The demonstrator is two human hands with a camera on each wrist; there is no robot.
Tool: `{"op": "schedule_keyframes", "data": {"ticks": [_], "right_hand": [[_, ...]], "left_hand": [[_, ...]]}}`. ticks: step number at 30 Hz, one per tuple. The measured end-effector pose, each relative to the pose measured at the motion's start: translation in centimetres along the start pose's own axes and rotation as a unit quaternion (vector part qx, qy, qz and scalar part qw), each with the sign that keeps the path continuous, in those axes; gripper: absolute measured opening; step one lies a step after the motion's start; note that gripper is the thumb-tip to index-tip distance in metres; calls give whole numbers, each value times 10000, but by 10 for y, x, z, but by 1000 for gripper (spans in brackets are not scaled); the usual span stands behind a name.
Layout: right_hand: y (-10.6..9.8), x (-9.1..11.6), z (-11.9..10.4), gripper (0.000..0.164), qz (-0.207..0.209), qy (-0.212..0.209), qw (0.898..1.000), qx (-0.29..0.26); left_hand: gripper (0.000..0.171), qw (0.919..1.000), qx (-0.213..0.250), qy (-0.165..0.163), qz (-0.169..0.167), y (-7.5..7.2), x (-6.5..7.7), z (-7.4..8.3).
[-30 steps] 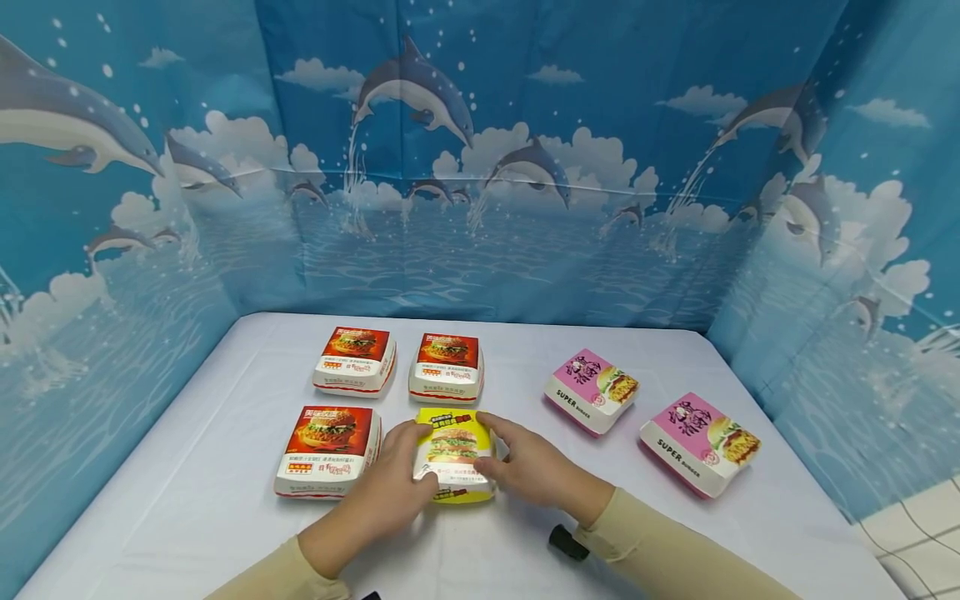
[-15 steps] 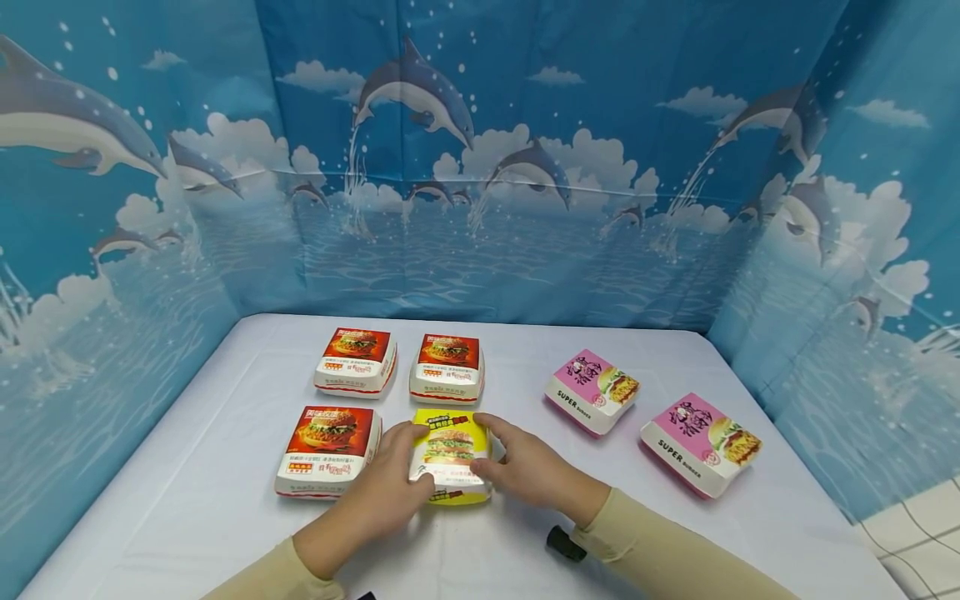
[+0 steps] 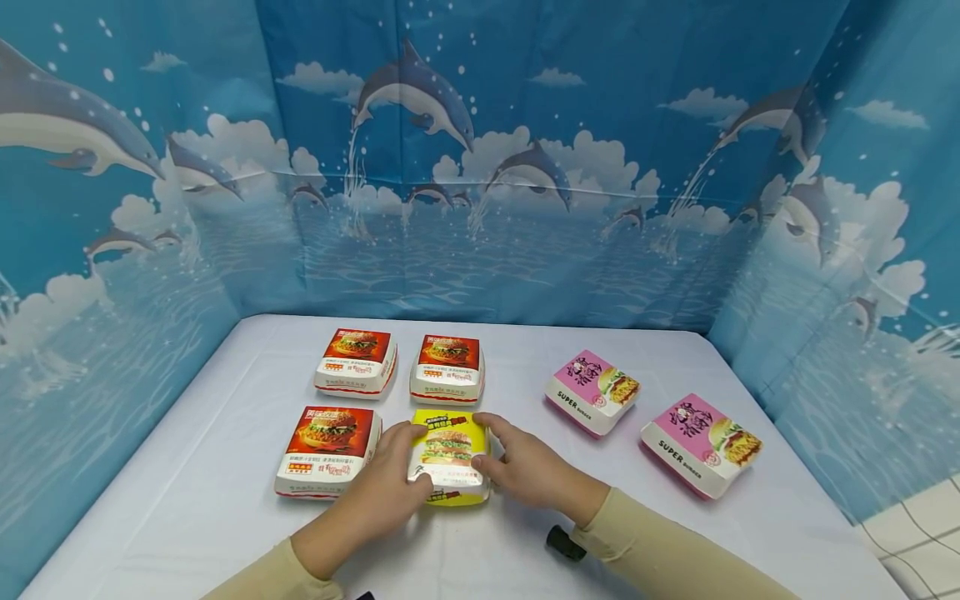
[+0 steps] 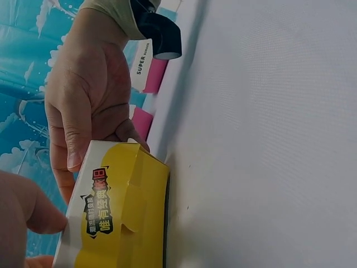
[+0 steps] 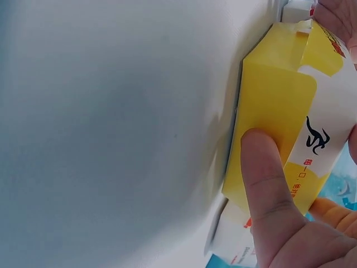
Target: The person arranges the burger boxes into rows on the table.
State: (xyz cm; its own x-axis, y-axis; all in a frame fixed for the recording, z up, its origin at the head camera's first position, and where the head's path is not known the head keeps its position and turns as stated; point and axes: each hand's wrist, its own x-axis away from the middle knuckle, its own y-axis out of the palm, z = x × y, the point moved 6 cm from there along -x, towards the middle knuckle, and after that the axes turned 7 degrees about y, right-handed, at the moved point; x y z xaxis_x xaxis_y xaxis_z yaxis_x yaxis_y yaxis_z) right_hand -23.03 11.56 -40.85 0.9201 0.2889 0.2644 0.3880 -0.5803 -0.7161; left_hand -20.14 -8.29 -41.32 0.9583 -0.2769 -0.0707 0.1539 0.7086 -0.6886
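Note:
Both hands hold one yellow-and-white burger box [image 3: 448, 454], which lies on the white table in the front row. The left hand [image 3: 390, 479] grips its left side, with the thumb at the near left corner. On the right side, the right hand [image 3: 532, 467] has its index finger near the far corner and its thumb near the top edge. In the left wrist view the right hand [image 4: 92, 100] is beyond the box [image 4: 114, 212]. The right wrist view shows the left hand's thumb [image 5: 262, 173] pressed against a yellow side face.
Three red-and-white burger boxes stand near it: one close on the left [image 3: 328, 452], one behind [image 3: 447, 369], one at the back left [image 3: 355, 362]. Two pink burger boxes [image 3: 592, 390] stand tilted at the right. A dolphin-print curtain [image 3: 480, 250] encloses the table.
The yellow box and both hands have shifted slightly to the left, mostly in the first half second. The other boxes have stayed in place.

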Motion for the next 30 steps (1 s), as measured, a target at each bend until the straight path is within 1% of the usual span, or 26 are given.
{"op": "schedule_keyframes", "data": {"ticks": [8, 15, 21, 30], "right_hand": [[0, -1, 1, 79, -39, 23, 10000, -22], [1, 0, 1, 78, -63, 51, 9999, -78], [0, 0, 0, 77, -62, 71, 9999, -77], [0, -1, -1, 77, -19, 20, 10000, 19]], "left_hand": [[64, 9999, -68, 67, 31, 1, 0, 1], [63, 9998, -111, 109, 100, 1, 0, 3], [62, 9999, -103, 81, 90, 2, -1, 3], [61, 9999, -46, 82, 98, 2, -2, 3]]}}
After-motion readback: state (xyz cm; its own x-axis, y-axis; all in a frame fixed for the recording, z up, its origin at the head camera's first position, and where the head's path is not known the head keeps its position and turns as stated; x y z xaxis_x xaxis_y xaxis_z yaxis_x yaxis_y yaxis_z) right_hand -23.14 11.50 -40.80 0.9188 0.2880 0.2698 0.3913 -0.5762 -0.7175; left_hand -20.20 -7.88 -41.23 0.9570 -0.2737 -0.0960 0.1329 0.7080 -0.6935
